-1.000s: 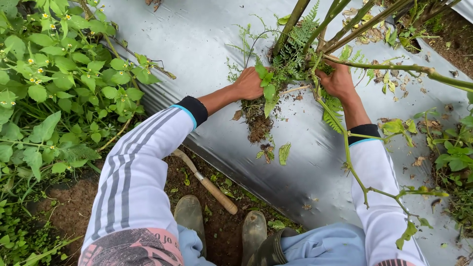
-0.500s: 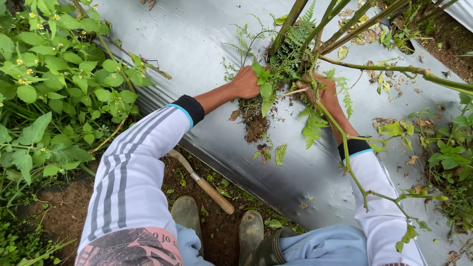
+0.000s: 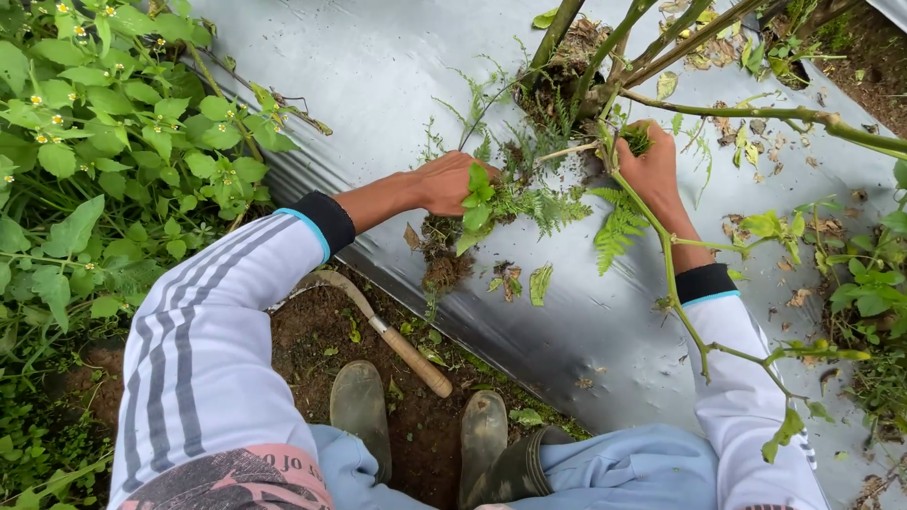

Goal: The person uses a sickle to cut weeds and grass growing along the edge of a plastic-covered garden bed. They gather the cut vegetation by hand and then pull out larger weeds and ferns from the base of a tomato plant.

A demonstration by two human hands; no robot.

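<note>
Left hand (image 3: 452,182) grips feathery, root-clumped weeds (image 3: 491,203) on crinkled silver mulch film (image 3: 378,85); right hand (image 3: 650,168) apparently pinches green sprigs (image 3: 639,140).

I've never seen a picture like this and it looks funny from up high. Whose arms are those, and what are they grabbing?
The camera sits on a person's head and looks down, so you see their own arms and boots. The left hand holds a bunch of pulled weeds with roots and soil hanging down. The right hand is closed around more green weeds at the foot of a plant. That plant grows through a hole in a shiny silver plastic sheet spread over the ground. A small tool with a wooden handle lies on the soil by the boots.
</note>
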